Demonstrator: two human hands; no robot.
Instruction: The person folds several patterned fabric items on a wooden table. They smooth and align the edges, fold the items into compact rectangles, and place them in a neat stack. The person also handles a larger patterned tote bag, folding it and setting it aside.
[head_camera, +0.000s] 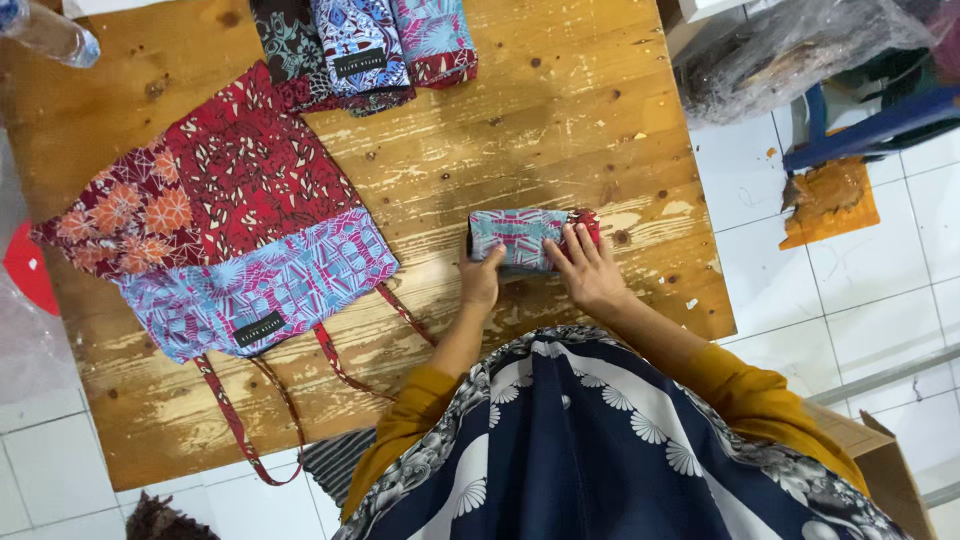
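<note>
We had a small folded bundle of blue, pink and red patterned cloth (527, 238) lying flat on the scratched wooden worktop (560, 130), directly under our fingertips. Our left hand (481, 277) pressed against the bundle's near left end, its fingers curled around that corner. Our right hand (590, 272) lay mostly open with fingers spread, resting on the bundle's right half, so neither hand lifted it; both held it down against the wood.

To the left of our left hand, well apart from the bundle, a large flat cloth bag of red, maroon and orange patchwork with a blue-and-pink lower panel (215, 215) was spread open on the worktop, its thin red straps (300, 400) trailing toward the near edge. Beyond our hands, at the far edge, a row of folded patterned cloth bundles in dark, blue and pink (365, 45) sat side by side. Farther left, at the far corner, part of a clear plastic bottle (50, 35) showed. To the right of our right hand, off the worktop, lay white floor tiles (800, 290) and a crumpled clear plastic sheet (790, 50).
</note>
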